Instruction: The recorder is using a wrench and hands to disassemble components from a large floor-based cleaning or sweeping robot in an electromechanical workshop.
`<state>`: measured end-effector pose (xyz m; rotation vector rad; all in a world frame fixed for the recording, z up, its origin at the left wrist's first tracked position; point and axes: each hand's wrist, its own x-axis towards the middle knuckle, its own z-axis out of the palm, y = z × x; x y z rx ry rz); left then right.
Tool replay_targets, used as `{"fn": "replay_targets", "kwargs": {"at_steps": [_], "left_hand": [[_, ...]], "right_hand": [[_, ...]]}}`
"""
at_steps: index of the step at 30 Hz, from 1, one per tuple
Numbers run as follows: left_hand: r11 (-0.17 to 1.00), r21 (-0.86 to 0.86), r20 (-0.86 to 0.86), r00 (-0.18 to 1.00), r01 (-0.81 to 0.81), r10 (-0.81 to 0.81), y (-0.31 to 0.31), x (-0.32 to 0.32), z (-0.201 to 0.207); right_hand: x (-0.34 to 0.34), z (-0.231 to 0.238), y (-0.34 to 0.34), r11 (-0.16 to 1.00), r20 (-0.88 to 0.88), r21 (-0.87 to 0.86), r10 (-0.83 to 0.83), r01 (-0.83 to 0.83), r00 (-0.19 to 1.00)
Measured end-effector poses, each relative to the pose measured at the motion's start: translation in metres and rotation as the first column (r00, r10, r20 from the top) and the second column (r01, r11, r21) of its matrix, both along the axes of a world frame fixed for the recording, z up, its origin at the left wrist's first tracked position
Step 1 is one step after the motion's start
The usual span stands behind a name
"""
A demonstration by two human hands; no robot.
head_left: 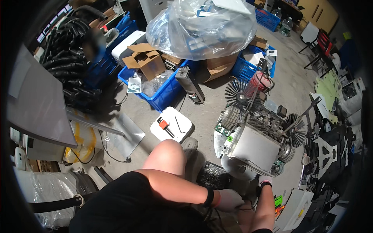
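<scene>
A partly stripped machine (256,145) stands on the floor at my right front, with a pale flat panel on top. Two round black brushes, the left brush (240,95) and the right brush (294,130), stick out from its far side. My right hand (265,179), gloved, is at the machine's near edge; its fingers are mostly hidden. Low in front of me, my gloved left hand (230,200) has its fingers drawn together, and what they hold cannot be made out. Beside the machine lies a black tray (213,175) with small shiny bits in it.
A white lid (178,136) ahead carries a red-holder hex key set (164,125) and a loose hex key (178,124). Beyond stand a blue crate (163,99), a metal block (190,86) and a big plastic bag (202,33). Black hoses (70,66) pile up at left; black parts (330,171) lie at right.
</scene>
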<state>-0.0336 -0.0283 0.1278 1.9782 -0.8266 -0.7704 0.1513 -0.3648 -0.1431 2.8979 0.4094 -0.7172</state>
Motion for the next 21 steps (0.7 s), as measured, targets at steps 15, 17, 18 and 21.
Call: {"fn": "replay_targets", "kwargs": {"at_steps": [15,17,18,21], "left_hand": [[0.998,-0.048,0.045,0.998,-0.033,0.035,-0.001,-0.005,0.001],[0.998,-0.021,0.018,0.998,-0.054,0.054,0.003,-0.002,-0.004],[0.998,-0.013,0.006,0.998,-0.059,0.059,0.005,-0.003,-0.004],[1.000,-0.012,0.018,1.000,-0.020,0.020,0.000,-0.003,-0.004]], "right_hand": [[0.003,-0.012,-0.023,0.986,-0.066,-0.160,0.042,-0.052,0.997],[0.004,0.011,0.021,0.993,-0.090,-0.114,0.002,-0.012,0.996],[0.003,0.031,0.043,0.995,-0.099,-0.086,-0.054,0.046,0.994],[-0.002,0.053,0.037,0.987,-0.044,-0.121,-0.111,0.105,0.993]]}}
